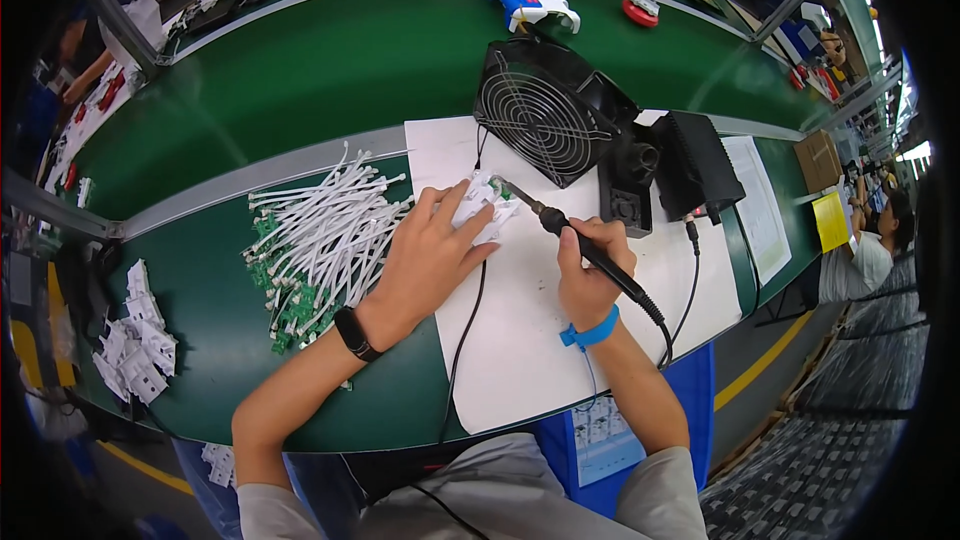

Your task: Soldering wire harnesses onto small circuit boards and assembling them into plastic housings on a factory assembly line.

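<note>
A black soldering iron (605,265) is gripped in my right hand (597,270), its metal tip pointing up and left. The tip reaches a small green circuit board (500,190) on a white plastic part (482,210). Fingers spread, my left hand (428,252) presses that part down on the white sheet (530,340). Left of this hand lies a heap of white cables (330,225) with small green boards (290,300) at their near ends. A blue strap (592,330) circles my right wrist, a black band (355,333) my left.
Behind the work stands a black fan (540,115) with a wire guard. Beside it are a black soldering iron holder (627,185) and a black box-shaped unit (695,165). White plastic parts (138,345) pile up at far left. Another person (870,250) sits at right.
</note>
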Tool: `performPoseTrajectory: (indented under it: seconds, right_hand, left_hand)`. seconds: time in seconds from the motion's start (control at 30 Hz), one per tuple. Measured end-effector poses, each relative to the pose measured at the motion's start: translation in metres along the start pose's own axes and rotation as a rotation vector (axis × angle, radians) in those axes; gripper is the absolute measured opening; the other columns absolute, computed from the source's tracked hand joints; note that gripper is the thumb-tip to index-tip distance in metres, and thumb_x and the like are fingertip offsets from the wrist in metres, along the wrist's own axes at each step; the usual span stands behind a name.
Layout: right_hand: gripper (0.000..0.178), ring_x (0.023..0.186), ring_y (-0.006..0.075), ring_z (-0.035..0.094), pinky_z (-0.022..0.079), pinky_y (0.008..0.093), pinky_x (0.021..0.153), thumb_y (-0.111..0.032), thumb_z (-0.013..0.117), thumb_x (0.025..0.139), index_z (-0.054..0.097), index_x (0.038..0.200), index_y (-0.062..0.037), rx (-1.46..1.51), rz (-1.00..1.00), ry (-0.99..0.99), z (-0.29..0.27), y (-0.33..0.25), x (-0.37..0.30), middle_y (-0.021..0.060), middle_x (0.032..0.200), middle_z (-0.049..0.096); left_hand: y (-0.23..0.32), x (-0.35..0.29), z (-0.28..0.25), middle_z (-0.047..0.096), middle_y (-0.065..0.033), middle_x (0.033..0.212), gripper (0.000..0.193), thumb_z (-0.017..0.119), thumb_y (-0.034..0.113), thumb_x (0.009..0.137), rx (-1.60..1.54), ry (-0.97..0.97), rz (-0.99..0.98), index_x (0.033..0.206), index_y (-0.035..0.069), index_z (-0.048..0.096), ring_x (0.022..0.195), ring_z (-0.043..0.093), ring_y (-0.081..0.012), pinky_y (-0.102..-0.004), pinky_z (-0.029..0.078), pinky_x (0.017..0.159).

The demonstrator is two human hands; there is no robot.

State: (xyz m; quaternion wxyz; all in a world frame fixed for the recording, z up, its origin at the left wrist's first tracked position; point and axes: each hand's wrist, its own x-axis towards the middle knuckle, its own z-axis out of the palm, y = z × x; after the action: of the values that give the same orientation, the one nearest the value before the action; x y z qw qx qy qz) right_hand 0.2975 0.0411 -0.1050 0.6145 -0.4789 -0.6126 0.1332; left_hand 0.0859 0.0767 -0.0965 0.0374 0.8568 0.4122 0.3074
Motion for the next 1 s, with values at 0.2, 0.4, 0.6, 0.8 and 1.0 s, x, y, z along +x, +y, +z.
performPoseTrajectory:
  seconds: [0.2, 0.4, 0.6, 0.8, 1.0]
  right_hand:
    - [0.016, 0.054, 0.011, 0.052, 0.041, 0.0242, 0.053, -0.002, 0.075, 0.09, 0.06, 0.095, 0.0017, -0.056, 0.02, -0.083, 0.0, -0.001, 0.001, 0.0083, 0.065, 0.06]
    - [0.015, 0.055, 0.0122, 0.055, 0.042, 0.0247, 0.053, -0.002, 0.075, 0.091, 0.062, 0.097, 0.0015, -0.025, 0.056, -0.121, 0.004, 0.004, -0.002, 0.01, 0.069, 0.064]
    - [0.016, 0.059, 0.0126, 0.061, 0.045, 0.0249, 0.055, -0.005, 0.076, 0.092, 0.064, 0.101, 0.0005, -0.06, 0.081, -0.15, 0.004, -0.001, 0.0, 0.0098, 0.073, 0.067]
    - [0.01, 0.063, 0.0077, 0.061, 0.047, 0.0211, 0.06, -0.002, 0.071, 0.095, 0.063, 0.097, 0.0033, -0.127, 0.115, -0.149, 0.009, -0.015, 0.003, 0.0066, 0.074, 0.067]
    - [0.013, 0.059, 0.0091, 0.058, 0.044, 0.0236, 0.055, -0.005, 0.073, 0.093, 0.063, 0.097, 0.0024, -0.058, 0.204, -0.085, 0.009, -0.009, 0.002, 0.0085, 0.071, 0.067]
  left_hand:
    - [-0.003, -0.004, 0.004, 0.061, -0.0229, 0.133, 0.039, 0.083, 0.028, 0.082, -0.034, 0.023, -0.002, 0.112, 0.004, 0.073, 0.109, 0.058, -0.0325, -0.0358, 0.058, 0.076]
    - [-0.003, -0.005, 0.007, 0.063, -0.0186, 0.131, 0.038, 0.086, 0.027, 0.078, -0.072, 0.066, -0.031, 0.108, 0.005, 0.075, 0.104, 0.059, -0.0333, -0.039, 0.057, 0.078]
    - [-0.003, -0.006, 0.008, 0.063, -0.0191, 0.131, 0.039, 0.086, 0.028, 0.078, -0.073, 0.069, -0.035, 0.108, 0.005, 0.076, 0.104, 0.058, -0.0334, -0.0389, 0.056, 0.08]
    - [-0.004, -0.006, 0.009, 0.062, -0.0224, 0.131, 0.04, 0.084, 0.031, 0.081, -0.031, 0.041, -0.017, 0.109, 0.004, 0.074, 0.108, 0.057, -0.0323, -0.0364, 0.058, 0.076]
    - [-0.005, -0.006, 0.009, 0.061, -0.0221, 0.132, 0.039, 0.083, 0.031, 0.082, -0.041, 0.037, -0.018, 0.109, 0.004, 0.074, 0.108, 0.057, -0.0325, -0.0372, 0.058, 0.077]
